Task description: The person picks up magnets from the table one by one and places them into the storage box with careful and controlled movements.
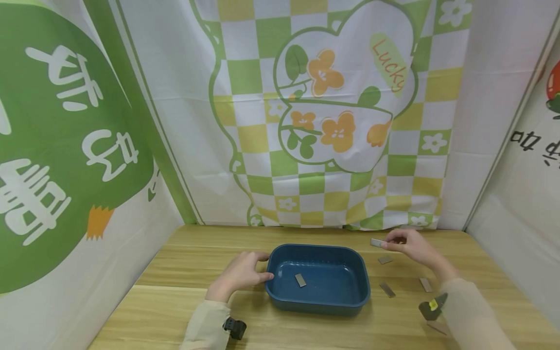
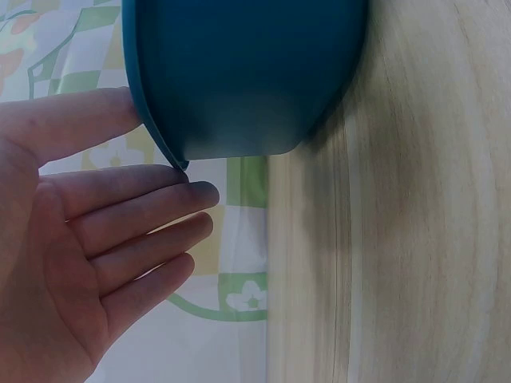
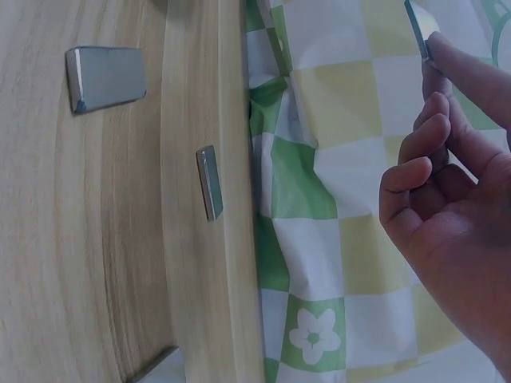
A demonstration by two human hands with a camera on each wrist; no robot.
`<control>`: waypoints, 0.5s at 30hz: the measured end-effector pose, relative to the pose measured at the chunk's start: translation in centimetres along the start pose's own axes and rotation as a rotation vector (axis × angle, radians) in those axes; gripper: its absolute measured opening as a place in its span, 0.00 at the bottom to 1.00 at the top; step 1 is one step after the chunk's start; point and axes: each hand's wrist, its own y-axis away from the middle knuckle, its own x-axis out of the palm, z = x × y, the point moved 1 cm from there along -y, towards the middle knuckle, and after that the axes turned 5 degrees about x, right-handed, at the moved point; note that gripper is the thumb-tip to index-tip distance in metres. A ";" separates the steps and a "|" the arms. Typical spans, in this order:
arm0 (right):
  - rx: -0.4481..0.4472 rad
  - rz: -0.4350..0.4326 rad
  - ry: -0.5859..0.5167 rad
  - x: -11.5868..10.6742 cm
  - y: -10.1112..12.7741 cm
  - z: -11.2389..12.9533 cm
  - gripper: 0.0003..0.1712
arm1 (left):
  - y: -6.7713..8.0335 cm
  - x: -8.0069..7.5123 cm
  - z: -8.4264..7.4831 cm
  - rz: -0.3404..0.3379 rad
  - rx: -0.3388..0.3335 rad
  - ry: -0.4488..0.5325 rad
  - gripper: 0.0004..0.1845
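My left hand reaches to the left end of a blue plastic basin, its thumb and forefinger touching the rim. In the left wrist view its fingers are nearly straight, beside the basin wall. One small flat silver metal block lies inside the basin. Beyond the basin's right side, my right hand pinches another flat metal block between thumb and forefinger, raised above the tabletop. That held block is partly cut off at the top of the right wrist view; the other fingers are curled.
More metal blocks lie on the wooden table right of the basin: one block below the right hand, one near the basin, one farther right. Printed cloth hangs behind the table, with white side walls.
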 end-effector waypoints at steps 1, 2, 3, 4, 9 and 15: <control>0.002 0.003 -0.001 0.0 -0.1 0.1 0.13 | 0.0 0.0 0.0 -0.001 0.000 0.000 0.29; 0.002 0.007 -0.003 0.1 -0.1 0.2 0.13 | 0.0 0.0 0.0 -0.001 0.000 0.000 0.29; 0.002 0.011 -0.005 0.1 -0.2 0.2 0.13 | 0.0 0.0 0.0 -0.001 0.000 0.000 0.29; -0.002 0.016 -0.006 0.2 -0.2 0.3 0.13 | 0.0 0.0 0.0 -0.001 -0.001 0.000 0.29; -0.020 0.045 -0.013 0.5 -0.8 0.8 0.12 | 0.0 0.0 0.0 -0.002 0.001 -0.003 0.29; -0.059 0.065 -0.030 0.9 -1.4 1.4 0.11 | 0.0 0.1 0.1 -0.001 -0.001 -0.006 0.29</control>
